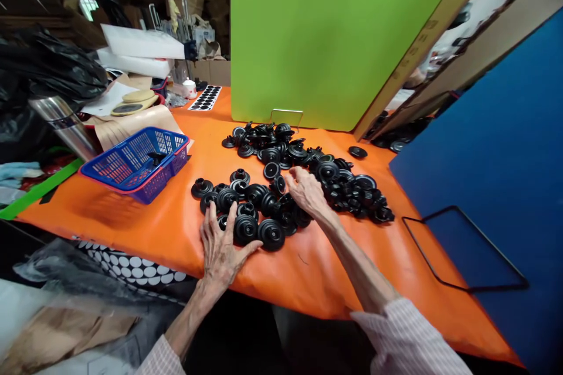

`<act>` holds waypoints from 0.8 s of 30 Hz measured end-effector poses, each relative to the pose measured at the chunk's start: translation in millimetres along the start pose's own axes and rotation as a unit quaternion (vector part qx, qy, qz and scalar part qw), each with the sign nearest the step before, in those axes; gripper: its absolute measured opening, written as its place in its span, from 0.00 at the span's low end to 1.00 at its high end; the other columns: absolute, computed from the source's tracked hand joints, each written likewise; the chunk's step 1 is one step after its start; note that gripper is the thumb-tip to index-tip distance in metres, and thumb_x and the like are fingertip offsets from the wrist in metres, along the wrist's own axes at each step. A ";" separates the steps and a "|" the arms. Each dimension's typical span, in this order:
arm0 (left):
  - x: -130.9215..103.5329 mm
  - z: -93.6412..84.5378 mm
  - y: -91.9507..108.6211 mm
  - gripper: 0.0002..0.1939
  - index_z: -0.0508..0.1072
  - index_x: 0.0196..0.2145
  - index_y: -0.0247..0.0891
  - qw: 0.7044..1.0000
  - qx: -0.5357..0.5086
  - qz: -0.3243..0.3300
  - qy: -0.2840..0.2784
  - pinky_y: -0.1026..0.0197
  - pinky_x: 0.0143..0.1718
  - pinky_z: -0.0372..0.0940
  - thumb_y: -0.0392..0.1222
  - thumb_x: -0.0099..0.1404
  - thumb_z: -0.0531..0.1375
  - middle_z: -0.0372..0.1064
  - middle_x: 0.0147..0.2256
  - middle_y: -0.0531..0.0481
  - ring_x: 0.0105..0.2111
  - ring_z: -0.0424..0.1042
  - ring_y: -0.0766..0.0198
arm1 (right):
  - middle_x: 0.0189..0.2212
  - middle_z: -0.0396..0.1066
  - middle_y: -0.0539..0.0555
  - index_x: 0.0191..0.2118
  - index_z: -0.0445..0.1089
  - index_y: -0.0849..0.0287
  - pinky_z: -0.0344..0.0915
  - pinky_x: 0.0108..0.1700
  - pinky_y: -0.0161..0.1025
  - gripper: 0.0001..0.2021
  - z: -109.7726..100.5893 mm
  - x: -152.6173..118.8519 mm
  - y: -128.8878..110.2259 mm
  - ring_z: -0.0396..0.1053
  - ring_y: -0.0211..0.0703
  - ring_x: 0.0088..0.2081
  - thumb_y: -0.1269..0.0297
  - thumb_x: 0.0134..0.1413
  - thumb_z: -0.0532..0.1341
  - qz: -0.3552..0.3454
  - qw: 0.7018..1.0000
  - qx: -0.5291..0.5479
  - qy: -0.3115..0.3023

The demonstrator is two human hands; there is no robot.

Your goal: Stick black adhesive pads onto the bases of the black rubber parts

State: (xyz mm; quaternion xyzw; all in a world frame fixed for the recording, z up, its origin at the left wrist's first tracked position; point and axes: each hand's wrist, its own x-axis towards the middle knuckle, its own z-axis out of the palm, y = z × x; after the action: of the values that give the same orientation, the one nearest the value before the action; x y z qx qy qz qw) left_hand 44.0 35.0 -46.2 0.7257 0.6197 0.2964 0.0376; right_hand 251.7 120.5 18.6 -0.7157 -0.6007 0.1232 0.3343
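Observation:
Black round stepped discs [245, 228], some with a short stem, lie in a loose group on the orange table cover. My left hand [221, 252] rests at the near side of this group, fingers spread, its fingertips and thumb touching discs. My right hand [304, 188] reaches in from the right with its fingers curled together. At its fingertips one black disc [280, 185] stands tilted on edge, apparently pinched; the far fingers are partly hidden. Behind and right of this hand a larger heap of similar black parts [352, 187] spreads out.
A blue and red plastic basket [152, 190] with a few dark pieces stands left. A green board [316, 41] rises at the back; a blue board [497, 187] with a black wire stand [466, 252] stands right. A steel flask [65, 129] leans at the left.

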 end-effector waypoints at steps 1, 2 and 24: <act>-0.5 0.8 -0.4 0.46 0.55 0.65 0.42 1.000 0.002 0.004 0.013 0.34 0.59 0.51 0.65 0.55 0.60 0.36 0.66 0.31 0.63 0.48 0.34 | 0.40 0.73 0.65 0.40 0.70 0.62 0.62 0.49 0.52 0.11 5.7 12.7 1.1 0.68 0.58 0.46 0.62 0.54 0.59 0.013 1.000 0.001 -0.023; -0.9 1.8 -0.9 0.44 0.57 0.64 0.41 1.000 0.003 0.007 0.028 0.35 0.58 0.52 0.64 0.56 0.61 0.38 0.65 0.32 0.62 0.49 0.35 | 0.38 0.73 0.65 0.39 0.71 0.63 0.63 0.47 0.50 0.12 11.3 22.4 2.7 0.69 0.58 0.44 0.62 0.50 0.62 0.022 0.999 0.004 -0.047; -16.6 -55.5 57.6 0.11 0.71 0.44 0.28 0.541 -0.643 -0.493 -0.225 0.59 0.33 0.75 0.36 0.66 0.57 0.77 0.37 0.40 0.34 0.79 0.55 | 0.40 0.68 0.62 0.45 0.69 0.60 0.67 0.40 0.48 0.15 -37.4 -83.8 65.4 0.68 0.51 0.40 0.69 0.60 0.47 0.008 0.985 -0.111 0.128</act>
State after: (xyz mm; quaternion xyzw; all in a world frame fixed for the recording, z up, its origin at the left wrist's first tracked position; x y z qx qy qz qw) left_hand 67.2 -10.9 17.4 0.1298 0.4936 0.3773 0.7727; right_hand 303.4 25.5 -13.4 -0.7628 -0.5573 -0.0345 0.3262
